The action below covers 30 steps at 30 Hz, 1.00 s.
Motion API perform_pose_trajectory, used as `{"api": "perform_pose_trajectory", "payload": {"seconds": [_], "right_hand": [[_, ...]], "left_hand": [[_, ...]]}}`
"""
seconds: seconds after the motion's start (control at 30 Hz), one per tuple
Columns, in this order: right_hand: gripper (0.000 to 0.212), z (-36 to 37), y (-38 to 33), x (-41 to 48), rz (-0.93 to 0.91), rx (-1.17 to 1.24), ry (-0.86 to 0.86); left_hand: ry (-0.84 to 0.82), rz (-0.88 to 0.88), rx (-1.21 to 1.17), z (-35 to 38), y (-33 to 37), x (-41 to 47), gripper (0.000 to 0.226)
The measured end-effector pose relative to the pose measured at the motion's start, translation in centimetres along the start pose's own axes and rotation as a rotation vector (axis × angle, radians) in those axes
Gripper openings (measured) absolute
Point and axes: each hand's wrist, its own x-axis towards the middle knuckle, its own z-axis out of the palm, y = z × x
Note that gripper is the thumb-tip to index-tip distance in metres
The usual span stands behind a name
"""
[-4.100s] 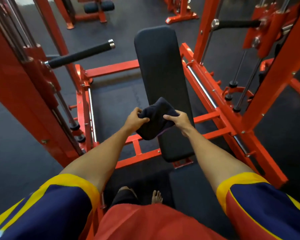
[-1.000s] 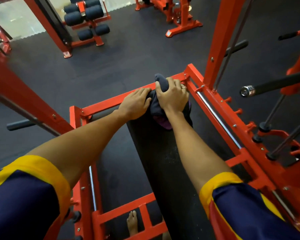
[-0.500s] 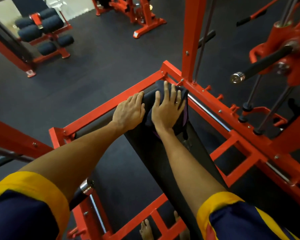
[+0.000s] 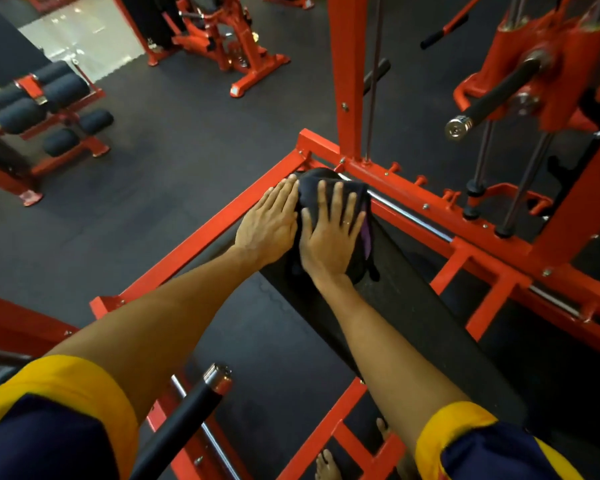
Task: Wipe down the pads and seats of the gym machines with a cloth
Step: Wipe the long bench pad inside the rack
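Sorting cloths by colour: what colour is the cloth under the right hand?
The soft cloth is black, purple strip at its edge; head view.

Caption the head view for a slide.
Right hand presses a dark cloth onto the bench pad, left hand flat beside it.

Dim indoor light; bright glare on the pale floor [image 4: 84, 39] at upper left; wide-angle bending at the edges, slight softness throughout.

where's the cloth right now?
Head view, centre: the cloth lies on the far end of the bench pad, under the flat right hand, with the left hand just left of it.
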Motion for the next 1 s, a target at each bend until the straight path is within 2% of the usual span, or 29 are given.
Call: {"api": "perform_pose_trajectory", "payload": {"seconds": [0.07, 0.17, 0.23, 0.33, 0.37, 0.4, 0.5, 0.57, 0.7, 0.8, 0.9, 1.0], "right_hand": [[0.066, -0.1, 0.5, -3.0, -0.101, -0.052, -0.03], [0.069, -1.1, 3.5, -4.4, -0.147, -0.086, -0.093], [0.071, -1.7, 5.3, -2.1, -0.021, -0.077, -0.083], [0.072, -1.5, 4.4, 0.4, 0.306, 0.012, -0.055], [0.071, -1.3, 3.5, -0.1, 0.319, 0.018, -0.034], [0.07, -1.1, 2.9, -1.2, 0.276, 0.018, -0.02], [0.065, -1.6, 4.0, -5.1, -0.013, -0.019, -0.067], [0.064, -2.2, 6.7, -5.1, -0.083, -0.02, -0.091], [0.065, -2.6, 9.3, -0.8, 0.138, 0.015, -0.077], [0.059, -2.6, 7.3, 3.8, 0.342, 0.095, -0.061], [0.052, -2.5, 4.5, 6.2, 0.326, 0.154, -0.1], [0.054, -3.0, 6.8, 5.1, 0.242, 0.177, -0.102]], "left_hand": [[-0.025, 0.043, -0.009, -0.1, -0.2, -0.3, 0.062], [-0.014, 0.139, 0.033, -0.3, -0.9, -1.0, 0.061], [0.011, 0.176, 0.086, -0.5, -1.1, -1.2, 0.061], [0.0, 0.252, 0.088, -0.7, 0.0, -1.0, 0.063], [-0.006, 0.274, 0.076, -0.7, 0.4, -0.9, 0.064], [-0.014, 0.288, 0.064, -0.6, 0.9, -0.6, 0.065], [-0.029, 0.287, 0.042, -0.5, 1.6, 0.6, 0.063], [-0.027, 0.312, 0.087, -0.1, 1.9, 1.3, 0.06], [-0.047, 0.313, 0.209, 0.8, 2.3, 1.8, 0.065], [-0.033, 0.298, 0.218, 1.0, 2.8, 2.3, 0.068], [-0.051, 0.303, 0.247, 0.8, 2.5, 2.2, 0.071], [-0.035, 0.301, 0.236, 0.8, 2.4, 2.0, 0.069]]}}
